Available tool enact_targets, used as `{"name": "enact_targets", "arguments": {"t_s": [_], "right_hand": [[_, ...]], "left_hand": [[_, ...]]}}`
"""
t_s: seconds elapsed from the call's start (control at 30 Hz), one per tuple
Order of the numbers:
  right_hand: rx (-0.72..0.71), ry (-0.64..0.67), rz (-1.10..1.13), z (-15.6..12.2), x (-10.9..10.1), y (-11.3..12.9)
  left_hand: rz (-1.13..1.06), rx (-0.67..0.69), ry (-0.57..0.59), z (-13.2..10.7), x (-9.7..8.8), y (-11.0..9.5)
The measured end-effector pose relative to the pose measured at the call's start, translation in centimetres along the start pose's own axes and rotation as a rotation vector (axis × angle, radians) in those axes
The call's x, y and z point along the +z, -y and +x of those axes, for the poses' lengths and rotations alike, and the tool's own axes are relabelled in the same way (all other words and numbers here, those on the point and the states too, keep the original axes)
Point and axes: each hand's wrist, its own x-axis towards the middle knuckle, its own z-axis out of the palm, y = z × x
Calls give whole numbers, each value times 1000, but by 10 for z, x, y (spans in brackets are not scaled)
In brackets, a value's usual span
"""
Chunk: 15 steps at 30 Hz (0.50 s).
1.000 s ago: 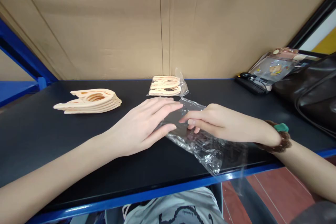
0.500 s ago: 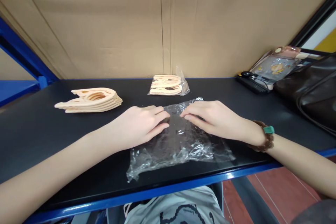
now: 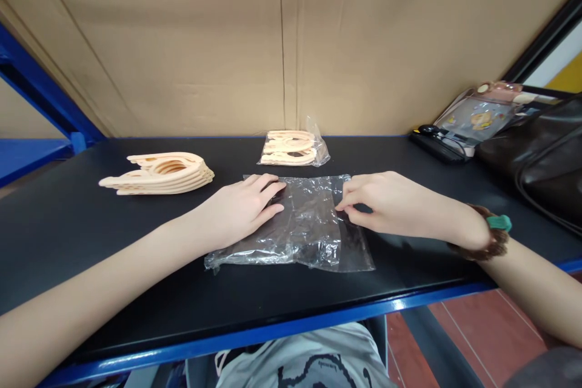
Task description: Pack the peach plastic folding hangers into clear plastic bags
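A clear, crinkled plastic bag (image 3: 304,230) lies flat on the black tabletop (image 3: 68,236) in front of me. My left hand (image 3: 239,209) rests palm down on the bag's left part, fingers pressing it to the table. My right hand (image 3: 386,203) pinches the bag's upper right edge between thumb and fingers. A beaded bracelet with a green piece (image 3: 488,233) is on my right wrist.
A stack of pale peach plastic pieces (image 3: 163,173) lies at the left. A sealed bag of the same pieces (image 3: 291,148) sits behind the clear bag. A dark handbag (image 3: 541,151), a black device (image 3: 439,142) and a printed pouch (image 3: 482,112) stand at the right. Cardboard walls the back.
The bag, hanging crumpled over the table's front edge a second ago, has been pulled back and spread flat. My hands have moved apart, the left to its left side, the right to its right edge.
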Motion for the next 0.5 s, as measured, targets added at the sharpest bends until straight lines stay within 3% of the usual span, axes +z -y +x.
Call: {"name": "enact_targets", "arguments": {"t_s": [0.1,0.23,0.5], "right_hand": [[-156,72,99,0,-2,1],[-202,85,216,1,0,4],[-296,67,209,5,24,3]], "left_hand": [[-90,-34,47,0,-4,0],[-201,-41,62,0,-10,-2],[-328,60,38,-2,-19,-20]]}}
